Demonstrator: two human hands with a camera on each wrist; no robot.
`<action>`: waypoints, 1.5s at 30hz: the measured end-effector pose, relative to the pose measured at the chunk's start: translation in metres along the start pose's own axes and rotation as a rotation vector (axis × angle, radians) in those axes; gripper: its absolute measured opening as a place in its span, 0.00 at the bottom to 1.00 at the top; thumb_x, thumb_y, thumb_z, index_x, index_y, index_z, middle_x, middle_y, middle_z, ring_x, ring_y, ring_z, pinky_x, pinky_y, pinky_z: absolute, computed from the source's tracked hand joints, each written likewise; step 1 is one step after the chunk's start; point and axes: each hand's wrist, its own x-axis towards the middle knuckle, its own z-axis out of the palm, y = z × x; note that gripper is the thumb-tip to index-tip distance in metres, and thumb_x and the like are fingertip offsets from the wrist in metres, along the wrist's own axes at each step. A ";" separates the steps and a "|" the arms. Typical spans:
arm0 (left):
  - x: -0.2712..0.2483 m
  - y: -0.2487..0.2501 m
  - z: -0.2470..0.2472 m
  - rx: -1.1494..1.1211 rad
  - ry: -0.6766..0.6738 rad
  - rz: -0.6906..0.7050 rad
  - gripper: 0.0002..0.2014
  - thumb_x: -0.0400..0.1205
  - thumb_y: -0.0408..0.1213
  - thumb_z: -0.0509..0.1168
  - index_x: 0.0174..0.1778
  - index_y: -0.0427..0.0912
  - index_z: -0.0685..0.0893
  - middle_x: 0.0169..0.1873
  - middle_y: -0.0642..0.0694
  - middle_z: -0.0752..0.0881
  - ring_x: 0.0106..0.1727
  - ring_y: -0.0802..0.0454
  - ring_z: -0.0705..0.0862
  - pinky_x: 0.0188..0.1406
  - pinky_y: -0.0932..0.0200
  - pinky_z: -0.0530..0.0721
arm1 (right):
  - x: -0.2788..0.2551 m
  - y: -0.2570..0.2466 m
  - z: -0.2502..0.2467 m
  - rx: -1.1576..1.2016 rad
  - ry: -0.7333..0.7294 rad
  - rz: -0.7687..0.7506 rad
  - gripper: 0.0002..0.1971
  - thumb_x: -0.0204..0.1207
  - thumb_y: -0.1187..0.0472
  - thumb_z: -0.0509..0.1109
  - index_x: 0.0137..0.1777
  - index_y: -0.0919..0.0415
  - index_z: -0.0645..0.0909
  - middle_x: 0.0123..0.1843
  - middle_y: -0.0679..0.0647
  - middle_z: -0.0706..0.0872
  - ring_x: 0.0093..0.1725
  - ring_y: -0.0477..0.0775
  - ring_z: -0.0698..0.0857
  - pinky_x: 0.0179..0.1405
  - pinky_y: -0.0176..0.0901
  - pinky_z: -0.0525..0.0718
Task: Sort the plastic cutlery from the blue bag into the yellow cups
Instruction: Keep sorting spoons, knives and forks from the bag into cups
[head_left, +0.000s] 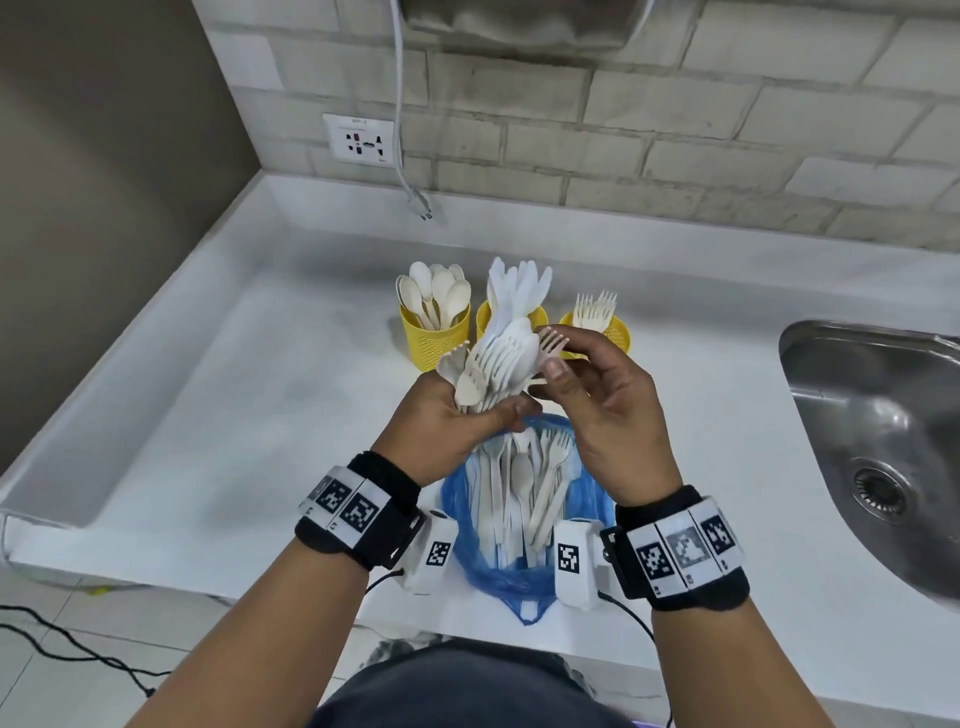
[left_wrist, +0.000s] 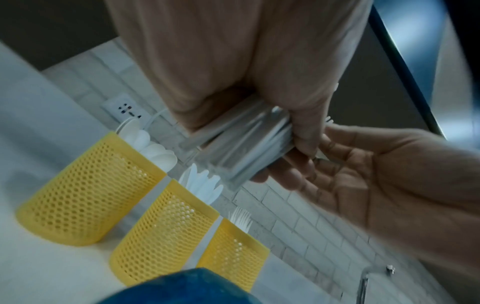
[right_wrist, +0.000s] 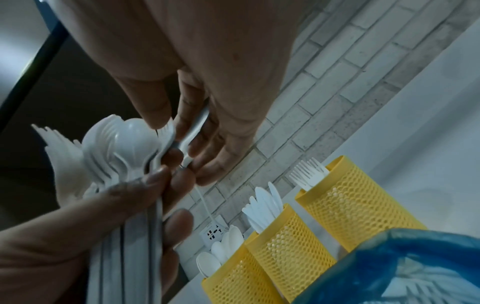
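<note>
While the left hand (head_left: 445, 415) grips a fanned bundle of cutlery (head_left: 498, 364) above the blue bag (head_left: 519, 577), the right hand (head_left: 602, 400) pinches one fork (head_left: 551, 344) from it. Beyond stand three yellow cups (head_left: 435, 336) on the white counter (head_left: 260, 415), holding spoons, knives and forks.

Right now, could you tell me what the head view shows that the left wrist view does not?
Only the head view shows the steel sink and the loose cutlery lying in the opened blue bag. Only the left wrist view shows the right hand's open palm. Both show three yellow cups and the left hand's grip on a cutlery bundle.
</note>
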 end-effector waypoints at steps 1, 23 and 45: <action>0.001 0.001 -0.002 0.038 0.025 0.021 0.11 0.83 0.31 0.74 0.61 0.37 0.88 0.50 0.44 0.94 0.51 0.58 0.92 0.53 0.69 0.85 | 0.000 0.000 0.001 -0.027 0.011 -0.017 0.14 0.81 0.62 0.71 0.65 0.52 0.84 0.66 0.62 0.86 0.59 0.66 0.88 0.60 0.67 0.89; 0.045 -0.003 -0.017 -0.004 0.051 -0.025 0.10 0.83 0.33 0.73 0.59 0.45 0.88 0.47 0.49 0.94 0.48 0.51 0.93 0.48 0.65 0.88 | 0.036 -0.010 0.017 -0.508 0.022 -0.196 0.22 0.79 0.59 0.79 0.72 0.47 0.81 0.49 0.48 0.85 0.34 0.51 0.89 0.33 0.28 0.82; 0.044 -0.013 -0.018 0.079 0.012 -0.032 0.11 0.82 0.33 0.75 0.58 0.49 0.87 0.35 0.52 0.92 0.36 0.49 0.92 0.43 0.59 0.89 | 0.043 -0.010 0.019 -0.451 0.009 -0.054 0.19 0.77 0.60 0.79 0.61 0.45 0.75 0.47 0.44 0.84 0.34 0.51 0.89 0.33 0.57 0.91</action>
